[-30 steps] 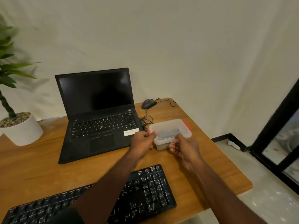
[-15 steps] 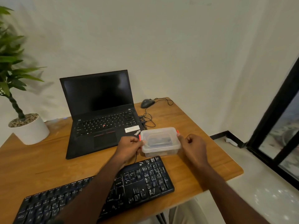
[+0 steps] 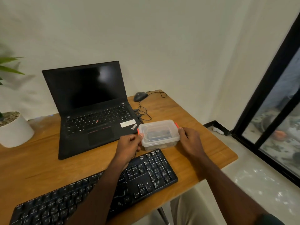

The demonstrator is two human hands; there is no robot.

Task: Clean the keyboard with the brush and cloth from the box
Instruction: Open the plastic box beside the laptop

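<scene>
With your left hand and right hand curled on the two ends of the lidded box, just beyond the keyboard near the table's right edge, thumb both orange clips up evenly, steadying the base.

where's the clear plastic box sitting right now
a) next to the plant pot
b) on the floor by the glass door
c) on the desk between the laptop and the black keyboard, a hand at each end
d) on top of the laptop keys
c: the clear plastic box stands lidded on the desk between the laptop and the black keyboard, with the left hand and right hand at its ends.
</scene>
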